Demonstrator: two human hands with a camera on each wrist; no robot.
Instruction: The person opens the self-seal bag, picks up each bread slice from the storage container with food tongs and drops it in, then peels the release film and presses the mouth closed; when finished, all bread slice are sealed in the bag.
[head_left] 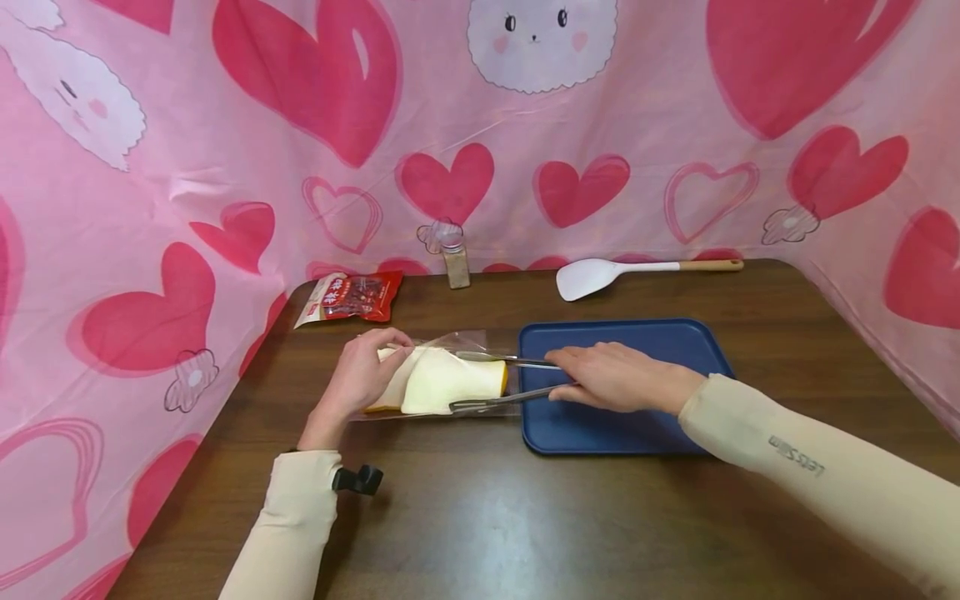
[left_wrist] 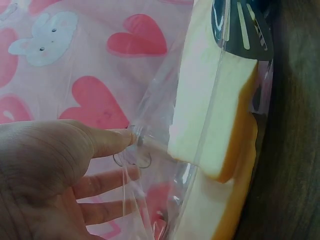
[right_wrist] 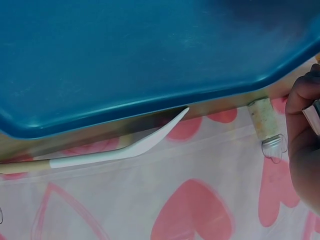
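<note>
My left hand [head_left: 354, 372] pinches the edge of a clear plastic bag [head_left: 467, 339] between thumb and finger. Inside the bag lie slices of white bread [head_left: 453, 385] with a golden crust, one overlapping another. My right hand [head_left: 618, 377] grips metal tongs [head_left: 534, 393] from above, their two arms spread to either side of the front slice. In the left wrist view, a dark slotted tongs head [left_wrist: 245, 32] lies over one end of the bread slice [left_wrist: 207, 115]. Only part of the right hand [right_wrist: 306, 130] shows at the edge of the right wrist view.
A blue tray [head_left: 660, 340] sits under my right hand, right of the bag. Along the back are a red-and-white food packet [head_left: 352, 296], a small shaker jar [head_left: 456, 267] and a white spatula [head_left: 588, 277] with a wooden handle. Heart-patterned cloth [head_left: 577, 192] encloses the wooden table [head_left: 480, 525].
</note>
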